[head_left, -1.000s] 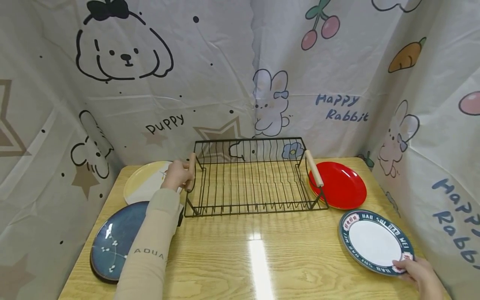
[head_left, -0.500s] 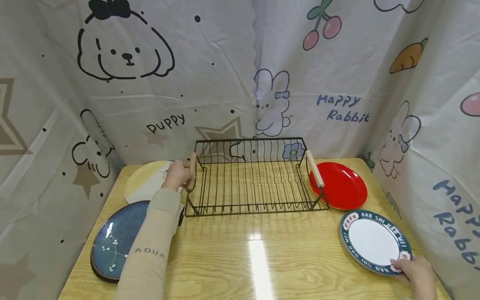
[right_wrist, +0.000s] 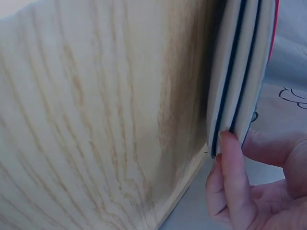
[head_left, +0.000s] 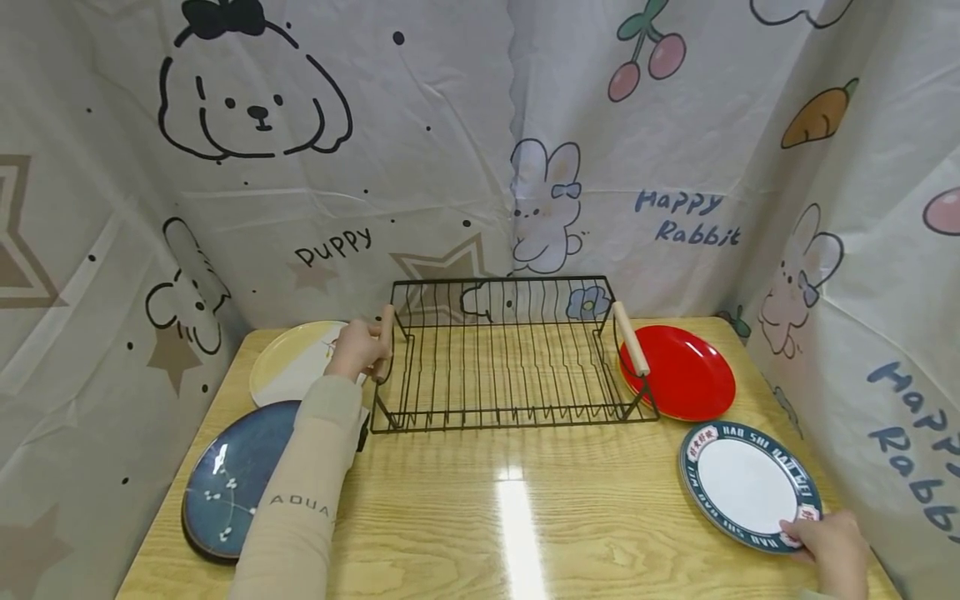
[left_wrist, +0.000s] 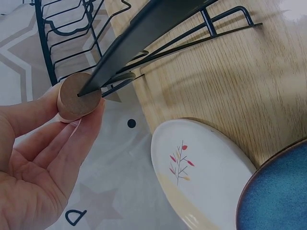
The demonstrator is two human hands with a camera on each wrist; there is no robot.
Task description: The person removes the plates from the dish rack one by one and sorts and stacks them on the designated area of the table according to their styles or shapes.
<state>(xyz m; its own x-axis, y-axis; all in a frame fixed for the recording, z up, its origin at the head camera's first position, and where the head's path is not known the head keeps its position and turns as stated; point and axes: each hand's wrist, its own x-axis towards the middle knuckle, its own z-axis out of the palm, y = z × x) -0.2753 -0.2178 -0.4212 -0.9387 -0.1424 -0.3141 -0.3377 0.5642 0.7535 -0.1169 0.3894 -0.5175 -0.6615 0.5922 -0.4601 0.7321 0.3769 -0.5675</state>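
My left hand (head_left: 356,346) grips the left wooden handle (head_left: 387,342) of a black wire dish rack (head_left: 517,427) standing at the back of the table. In the left wrist view thumb and fingers curl round the handle's end (left_wrist: 76,98). At the right front, my right hand (head_left: 836,550) pinches the near rim of a white plate (head_left: 750,487) with a dark green lettered border, thumb on top. The right wrist view shows stacked plate rims (right_wrist: 244,72), with my fingertips (right_wrist: 230,148) at their edges. The wire slots of the rack hold no plates.
A red plate (head_left: 682,375) lies behind the green-bordered one, beside the rack's right handle (head_left: 630,339). On the left are a yellow-and-white plate (head_left: 288,375) and a dark blue plate (head_left: 232,492), partly behind my sleeve (head_left: 300,483). Printed curtains (head_left: 450,167) enclose the table (head_left: 600,517).
My right hand has shifted slightly left at the plate's rim, and the rim beside it has moved slightly inward. The left hand keeps its hold on the handle.
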